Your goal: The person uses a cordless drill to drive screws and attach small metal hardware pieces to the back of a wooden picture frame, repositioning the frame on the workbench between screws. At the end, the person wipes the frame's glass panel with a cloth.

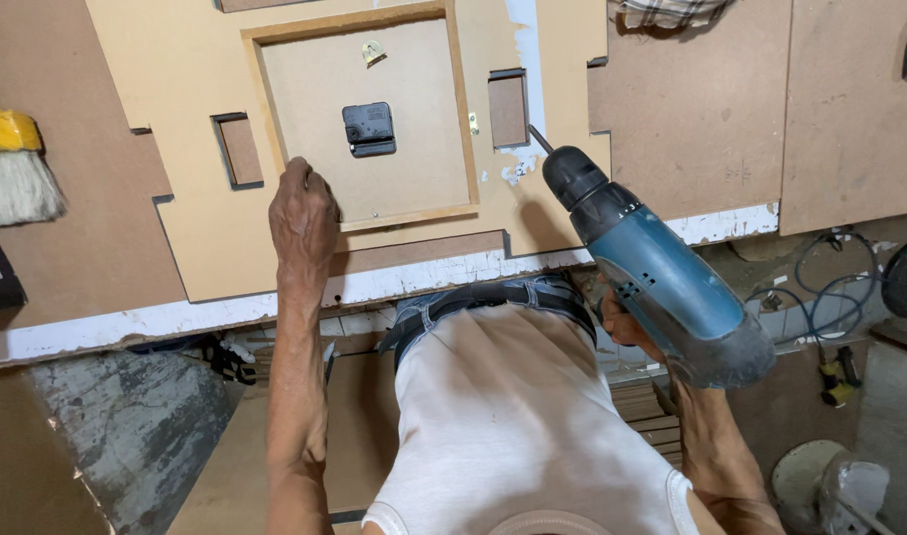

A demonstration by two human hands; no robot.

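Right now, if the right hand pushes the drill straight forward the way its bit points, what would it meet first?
Probably the tan board: the right hand aims the blue drill, and its bit points at the board beside the small rectangular cut-out. Depth is unclear; the tip may already touch.

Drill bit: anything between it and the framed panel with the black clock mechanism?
Yes. The drill, held in the right hand, has its bit over the outer board, outside the panel's raised wooden frame. That frame's right rail and a small rectangular cutout lie between. The left hand presses the frame's lower left corner.
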